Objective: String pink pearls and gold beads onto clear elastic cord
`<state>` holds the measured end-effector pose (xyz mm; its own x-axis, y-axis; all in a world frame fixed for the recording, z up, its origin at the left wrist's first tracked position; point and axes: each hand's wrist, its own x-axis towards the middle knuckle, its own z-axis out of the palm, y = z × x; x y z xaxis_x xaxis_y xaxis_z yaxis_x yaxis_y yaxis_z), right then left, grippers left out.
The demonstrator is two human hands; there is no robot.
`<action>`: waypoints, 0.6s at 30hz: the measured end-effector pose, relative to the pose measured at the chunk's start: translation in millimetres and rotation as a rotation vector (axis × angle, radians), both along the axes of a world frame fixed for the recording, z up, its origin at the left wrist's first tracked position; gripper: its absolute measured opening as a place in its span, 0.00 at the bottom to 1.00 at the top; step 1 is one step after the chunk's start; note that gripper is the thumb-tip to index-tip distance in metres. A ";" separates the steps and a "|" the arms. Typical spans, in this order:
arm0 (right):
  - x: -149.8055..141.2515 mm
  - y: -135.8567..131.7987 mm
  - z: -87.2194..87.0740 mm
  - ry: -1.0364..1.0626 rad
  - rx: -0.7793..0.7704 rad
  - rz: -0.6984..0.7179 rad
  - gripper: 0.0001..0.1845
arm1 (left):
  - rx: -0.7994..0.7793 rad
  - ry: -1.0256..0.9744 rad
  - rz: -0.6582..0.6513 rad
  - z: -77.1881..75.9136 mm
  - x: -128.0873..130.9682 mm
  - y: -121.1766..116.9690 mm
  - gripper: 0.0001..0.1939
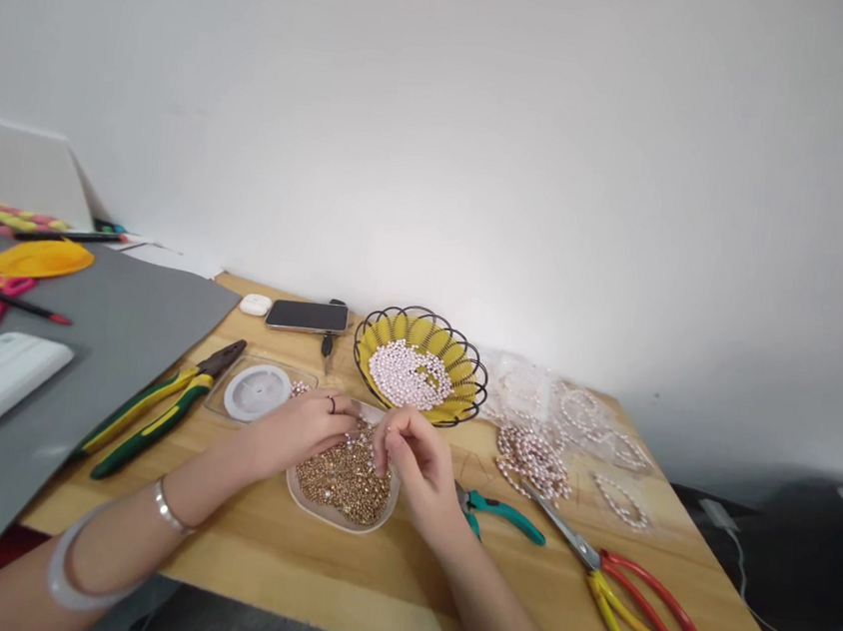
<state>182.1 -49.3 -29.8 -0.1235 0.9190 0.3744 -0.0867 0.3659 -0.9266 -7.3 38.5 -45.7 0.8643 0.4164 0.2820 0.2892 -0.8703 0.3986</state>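
A white dish (340, 522) full of small gold beads (349, 474) sits on the wooden table. My left hand (315, 430) reaches over its back left part, fingers bent down at the beads; whether they grip anything is hidden. Above the dish's right rim is my right hand (414, 455), thumb and forefinger pinched together, on something too small to make out. Just behind stands a black wire basket (467, 413) with a yellow lining, holding pale pink beads (410, 375). A white spool (257, 393) lies in a clear tray left of my left hand.
Green-yellow pliers (156, 408) lie left, teal-handled pliers (502, 513) and red-yellow scissors (609, 576) right. Bead strings (534, 458) and clear bags (519, 391) cover the back right. A phone (307, 317) and white case (255, 305) are near the wall. A grey mat (134, 326) adjoins the table.
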 end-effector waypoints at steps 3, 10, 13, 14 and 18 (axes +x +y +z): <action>0.1 1.5 0.5 0.011 -0.047 0.011 0.16 | -0.095 -0.061 0.032 4.6 -0.5 -0.1 0.09; 5.9 4.5 -4.2 0.226 -0.188 0.223 0.15 | -0.560 -0.406 0.173 26.4 -4.5 -6.0 0.09; 6.6 3.7 -5.3 0.249 -0.235 0.312 0.14 | -0.711 -0.499 0.139 30.7 -5.8 -7.6 0.10; 6.6 3.3 -5.0 0.237 -0.242 0.331 0.14 | -0.746 -0.521 0.128 31.0 -6.1 -7.8 0.11; 6.4 2.7 -1.7 0.187 -0.259 0.391 0.15 | -0.828 -0.578 0.089 30.3 -6.5 -7.8 0.10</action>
